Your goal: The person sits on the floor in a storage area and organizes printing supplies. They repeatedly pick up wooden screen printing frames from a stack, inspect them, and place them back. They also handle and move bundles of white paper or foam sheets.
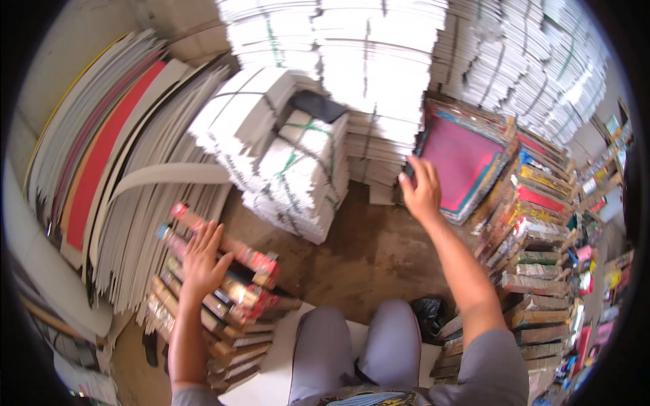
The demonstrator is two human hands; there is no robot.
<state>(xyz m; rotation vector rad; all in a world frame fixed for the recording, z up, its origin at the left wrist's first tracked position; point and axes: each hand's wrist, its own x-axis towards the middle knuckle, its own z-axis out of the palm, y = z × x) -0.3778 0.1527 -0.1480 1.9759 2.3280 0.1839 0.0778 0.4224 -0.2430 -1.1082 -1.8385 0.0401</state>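
My left hand (203, 262) has its fingers stretched out over a row of upright wooden frames (254, 260), whose edges carry red and brown tape. It seems to rest on their top edges; no frame is gripped. Farther off to the right, my right hand (422, 189) is raised with its fingers apart and nothing between them. Just beyond it a flat screen frame (464, 159), with a pink mesh and a teal border, leans against other frames. Whether the right fingers touch its left edge, I cannot tell.
Strapped stacks of white sheets (372, 54) rise at the back, with a lower strapped bundle (294, 169) before them. Large boards (101, 149) lean at the left. More frames (542, 264) line the right side. A black plastic bag (430, 317) lies beside my knee on the brown floor (365, 250).
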